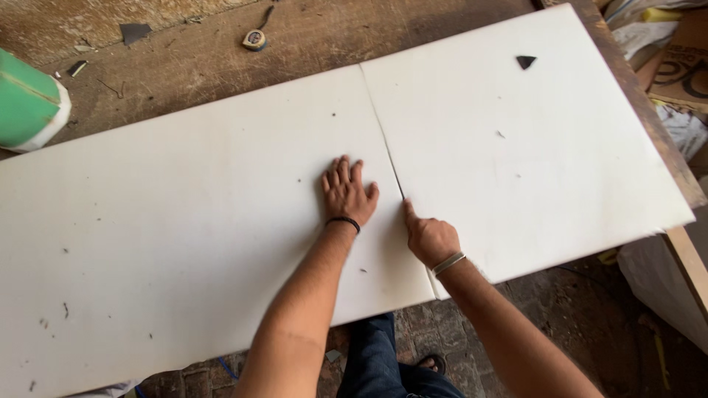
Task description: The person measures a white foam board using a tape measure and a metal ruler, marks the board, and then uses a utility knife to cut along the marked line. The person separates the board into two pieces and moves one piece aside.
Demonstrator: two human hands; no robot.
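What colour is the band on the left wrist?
Black; the band shows clearly on the left hand in the head view.

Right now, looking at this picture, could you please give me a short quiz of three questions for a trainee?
1. True or false: the left hand lies flat on the white sheet.
2. The right hand is at: A) the tape measure, B) the cut line, C) the green roll.
3. What small dark thing lies on the sheet's far right part?

Key: 1 true. 2 B. 3 a dark triangular scrap.
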